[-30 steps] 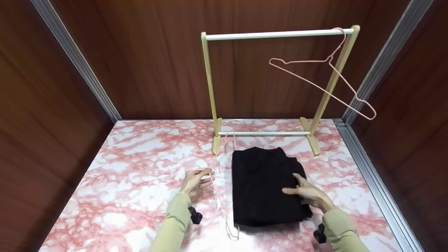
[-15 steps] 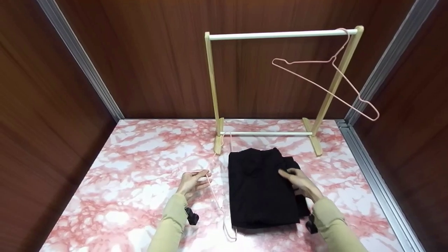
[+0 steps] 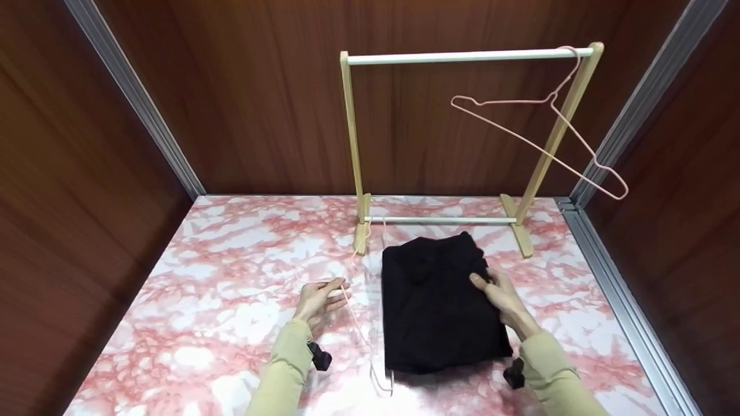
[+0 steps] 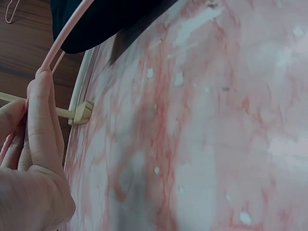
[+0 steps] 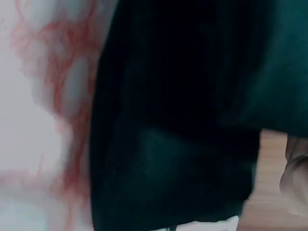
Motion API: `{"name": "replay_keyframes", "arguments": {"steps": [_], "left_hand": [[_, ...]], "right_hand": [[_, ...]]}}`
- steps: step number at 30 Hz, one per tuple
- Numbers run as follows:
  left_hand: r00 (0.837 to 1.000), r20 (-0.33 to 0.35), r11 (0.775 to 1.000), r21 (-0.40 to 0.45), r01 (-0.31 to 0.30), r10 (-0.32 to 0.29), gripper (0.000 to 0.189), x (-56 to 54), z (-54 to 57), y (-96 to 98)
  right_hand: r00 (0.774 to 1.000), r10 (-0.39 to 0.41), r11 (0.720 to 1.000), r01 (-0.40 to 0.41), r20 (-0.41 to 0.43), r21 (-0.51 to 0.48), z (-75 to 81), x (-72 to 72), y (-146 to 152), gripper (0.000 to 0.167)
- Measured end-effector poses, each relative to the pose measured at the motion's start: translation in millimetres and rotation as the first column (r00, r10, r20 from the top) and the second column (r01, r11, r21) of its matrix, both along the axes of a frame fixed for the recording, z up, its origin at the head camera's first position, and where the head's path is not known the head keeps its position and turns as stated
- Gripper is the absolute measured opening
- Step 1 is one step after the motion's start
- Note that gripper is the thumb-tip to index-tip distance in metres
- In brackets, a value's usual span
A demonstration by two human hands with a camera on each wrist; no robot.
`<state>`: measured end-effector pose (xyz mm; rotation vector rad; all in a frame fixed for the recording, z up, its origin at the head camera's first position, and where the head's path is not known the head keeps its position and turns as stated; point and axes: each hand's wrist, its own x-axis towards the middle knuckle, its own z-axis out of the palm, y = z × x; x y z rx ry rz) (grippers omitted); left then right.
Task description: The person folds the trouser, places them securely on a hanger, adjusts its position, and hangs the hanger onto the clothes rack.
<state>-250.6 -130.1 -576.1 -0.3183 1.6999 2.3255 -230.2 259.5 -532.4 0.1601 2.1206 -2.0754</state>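
My left hand (image 3: 317, 300) pinches a thin pink clothes hanger (image 3: 357, 325) by one side, left of a folded black garment (image 3: 439, 306). The garment's left fold hangs over the hanger's bar, hiding part of it. With thumb on top and fingers beneath, my right hand (image 3: 504, 297) grips the garment's right edge. In the left wrist view the hanger (image 4: 67, 33) runs up from the fingertips to the dark cloth (image 4: 103, 21). Dark cloth (image 5: 168, 120) fills most of the right wrist view, with a few fingers (image 5: 296, 175) at its right edge.
A wooden clothes rack (image 3: 351, 138) with white rails stands at the back of the table. Another pink hanger (image 3: 520, 137) hangs at the right end of its top rail. Brown panels (image 3: 277, 104) enclose the pink-and-white marbled table (image 3: 231, 260).
My right hand shifted up the garment's right side and regripped its edge. The garment's layers now lie more evenly together, its right part raised. My left hand stays nearly still on the hanger.
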Motion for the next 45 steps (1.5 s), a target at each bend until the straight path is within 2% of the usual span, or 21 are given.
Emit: {"name": "replay_keyframes", "arguments": {"steps": [2, 6, 10, 13, 16, 18, 20, 23, 26, 29, 32, 35, 39, 43, 45], "left_hand": [[1.000, 0.005, 1.000, 0.006, 0.006, -0.006, 0.046, -0.7, 2.5, 3.4], [1.000, 0.006, 1.000, 0.017, 0.026, -0.026, 0.046, -2.3, 6.5, 12.0], [0.999, 0.013, 0.999, 0.037, 0.035, -0.035, 0.046, -3.5, 6.0, 19.1], [0.999, 0.017, 0.998, 0.049, 0.038, -0.039, 0.046, -3.5, 3.2, 21.9], [0.999, 0.022, 0.998, 0.051, 0.038, -0.040, 0.046, -3.1, 0.8, 22.7], [0.999, 0.021, 0.998, 0.049, 0.033, -0.034, 0.047, -2.8, -0.5, 22.0], [1.000, 0.025, 0.999, 0.051, 0.017, -0.018, 0.045, -2.7, -0.8, 20.6], [1.000, 0.020, 0.998, 0.056, 0.001, -0.002, 0.043, -3.2, -1.0, 17.5], [1.000, 0.008, 0.999, 0.046, 0.002, -0.002, 0.044, -3.9, -0.2, 13.8], [1.000, 0.003, 1.000, 0.022, -0.004, 0.004, 0.045, -3.9, -0.1, 9.3], [1.000, 0.012, 1.000, 0.004, -0.018, 0.018, 0.042, -3.7, -0.9, 4.7], [0.999, 0.013, 1.000, 0.005, -0.031, 0.031, 0.039, -3.4, -2.3, 3.0], [0.999, 0.012, 0.999, 0.020, -0.030, 0.030, 0.038, -2.6, -2.9, 4.2], [1.000, 0.012, 1.000, 0.024, -0.017, 0.017, 0.040, -1.1, -4.7, 4.3], [1.000, 0.019, 0.999, 0.031, -0.019, 0.019, 0.039, -0.4, -6.1, 4.4]], "right_hand": [[1.000, -0.015, 0.999, 0.015, 0.004, -0.032, 5.1, 3.2, 7.2, 0.037], [0.998, -0.056, 0.997, 0.058, 0.024, -0.049, 6.8, 6.8, 23.5, 0.033], [0.997, -0.075, 0.997, 0.076, 0.025, -0.029, -2.2, 7.7, 36.9, 0.038], [0.998, -0.060, 0.998, 0.060, 0.029, 0.009, -12.0, 8.2, 42.6, 0.036], [0.997, -0.048, 0.998, 0.045, 0.068, 0.038, -19.9, 10.2, 45.6, 0.027], [0.994, -0.029, 0.998, 0.023, 0.109, 0.058, -22.3, 12.7, 47.5, 0.029], [0.987, 0.015, 0.996, -0.028, 0.163, 0.081, -22.7, 16.2, 50.3, 0.040], [0.967, 0.120, 0.983, -0.148, 0.227, 0.111, -21.8, 21.8, 55.3, 0.066], [0.944, 0.243, 0.951, -0.277, 0.225, 0.135, -21.5, 26.0, 60.1, 0.085], [0.924, 0.339, 0.920, -0.365, 0.177, 0.144, -22.0, 27.7, 61.9, 0.088], [0.913, 0.384, 0.900, -0.403, 0.137, 0.167, -22.7, 28.1, 61.7, 0.079], [0.919, 0.378, 0.894, -0.393, 0.108, 0.216, -24.6, 28.9, 62.4, 0.068], [0.941, 0.329, 0.897, -0.337, 0.078, 0.285, -25.1, 29.6, 64.3, 0.061], [0.976, 0.203, 0.918, -0.217, 0.078, 0.331, -21.6, 25.2, 56.1, 0.061], [0.987, 0.132, 0.915, -0.155, 0.087, 0.372, -20.9, 21.1, 48.7, 0.062]]}}
